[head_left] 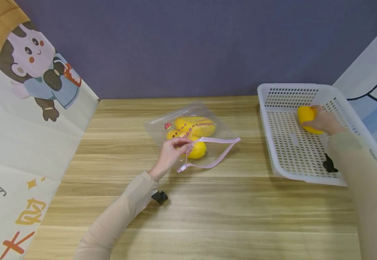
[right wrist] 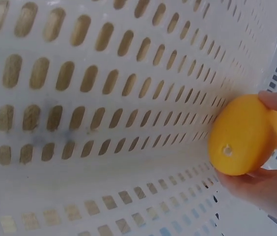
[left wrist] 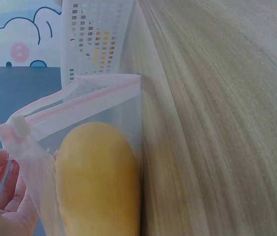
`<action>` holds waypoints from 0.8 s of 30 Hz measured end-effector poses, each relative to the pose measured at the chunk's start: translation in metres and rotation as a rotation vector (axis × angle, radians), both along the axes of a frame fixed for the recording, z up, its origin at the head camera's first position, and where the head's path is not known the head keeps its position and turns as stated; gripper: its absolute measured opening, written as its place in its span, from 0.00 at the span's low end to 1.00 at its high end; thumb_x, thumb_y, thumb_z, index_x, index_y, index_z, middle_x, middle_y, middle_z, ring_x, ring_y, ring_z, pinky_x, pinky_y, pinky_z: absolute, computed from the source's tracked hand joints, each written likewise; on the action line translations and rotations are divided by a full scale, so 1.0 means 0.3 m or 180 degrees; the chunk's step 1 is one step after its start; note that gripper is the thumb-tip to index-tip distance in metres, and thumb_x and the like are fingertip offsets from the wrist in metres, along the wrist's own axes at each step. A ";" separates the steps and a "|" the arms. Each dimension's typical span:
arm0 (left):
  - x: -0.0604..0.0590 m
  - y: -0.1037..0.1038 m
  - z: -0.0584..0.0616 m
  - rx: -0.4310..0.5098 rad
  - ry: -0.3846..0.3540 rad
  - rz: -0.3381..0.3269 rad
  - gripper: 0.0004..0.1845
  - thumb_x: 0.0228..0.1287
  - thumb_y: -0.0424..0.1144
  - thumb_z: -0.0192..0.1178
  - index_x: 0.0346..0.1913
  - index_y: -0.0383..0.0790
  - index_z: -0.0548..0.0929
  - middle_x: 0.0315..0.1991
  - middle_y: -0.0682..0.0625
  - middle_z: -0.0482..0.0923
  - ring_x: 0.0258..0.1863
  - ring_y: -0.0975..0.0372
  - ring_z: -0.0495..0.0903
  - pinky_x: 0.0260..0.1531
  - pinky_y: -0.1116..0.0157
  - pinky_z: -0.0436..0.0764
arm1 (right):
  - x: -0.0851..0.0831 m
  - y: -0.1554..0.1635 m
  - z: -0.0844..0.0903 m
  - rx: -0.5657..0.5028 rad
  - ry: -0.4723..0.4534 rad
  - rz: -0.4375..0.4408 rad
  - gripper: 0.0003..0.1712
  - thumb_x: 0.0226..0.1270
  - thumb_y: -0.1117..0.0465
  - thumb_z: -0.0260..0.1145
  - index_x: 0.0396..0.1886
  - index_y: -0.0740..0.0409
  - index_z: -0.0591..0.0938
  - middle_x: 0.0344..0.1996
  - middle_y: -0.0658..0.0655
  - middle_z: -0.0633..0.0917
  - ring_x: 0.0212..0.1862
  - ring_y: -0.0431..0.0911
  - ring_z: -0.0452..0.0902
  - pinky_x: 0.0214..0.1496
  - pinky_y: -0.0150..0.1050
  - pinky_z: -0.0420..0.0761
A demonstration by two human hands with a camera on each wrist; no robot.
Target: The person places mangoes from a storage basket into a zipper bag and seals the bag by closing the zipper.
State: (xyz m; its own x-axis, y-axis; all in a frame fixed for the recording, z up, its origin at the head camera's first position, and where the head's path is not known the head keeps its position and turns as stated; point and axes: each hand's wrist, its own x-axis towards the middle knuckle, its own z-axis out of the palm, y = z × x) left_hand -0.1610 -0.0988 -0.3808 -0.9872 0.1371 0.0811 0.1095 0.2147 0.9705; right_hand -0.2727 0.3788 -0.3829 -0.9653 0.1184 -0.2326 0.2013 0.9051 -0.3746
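A clear zip bag [head_left: 157, 124] with a pink zip edge lies on the wooden table, its mouth spread apart toward the person. Inside are several yellow mangoes [head_left: 198, 150], one of them large in the left wrist view. My left hand [head_left: 170, 153] pinches the bag at its mouth, near the white slider [left wrist: 19, 126]. Over on the right, my right hand [head_left: 326, 121] reaches into a white plastic basket [head_left: 266, 133] and grips a yellow mango [head_left: 306, 115]. The right wrist view shows fingers and thumb round that mango [right wrist: 241, 137], close to the basket's perforated wall.
The basket stands at the table's right back, beside a printed panel [head_left: 375, 94]. A dark blue-grey wall [head_left: 182, 47] borders the table [head_left: 240, 213] behind, and a cartoon-printed panel [head_left: 19, 144] stands on the left. Black wrist camera parts [head_left: 160, 197] show under the left sleeve.
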 end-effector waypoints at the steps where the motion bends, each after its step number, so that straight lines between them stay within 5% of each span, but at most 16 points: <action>1: 0.001 0.000 0.001 -0.0005 0.0012 -0.0001 0.09 0.55 0.29 0.59 0.38 0.27 0.80 0.35 0.36 0.80 0.31 0.56 0.80 0.32 0.67 0.81 | 0.000 -0.002 0.000 -0.0004 0.0005 0.0019 0.46 0.58 0.56 0.57 0.64 0.71 0.41 0.49 0.80 0.58 0.47 0.70 0.55 0.53 0.66 0.57; 24: 0.000 -0.001 -0.004 -0.0021 0.0058 -0.0027 0.08 0.55 0.29 0.59 0.37 0.27 0.80 0.33 0.37 0.80 0.29 0.59 0.80 0.30 0.68 0.81 | -0.017 -0.039 0.003 -0.0200 0.0108 0.0325 0.47 0.55 0.54 0.57 0.64 0.71 0.44 0.51 0.79 0.58 0.48 0.68 0.56 0.52 0.67 0.58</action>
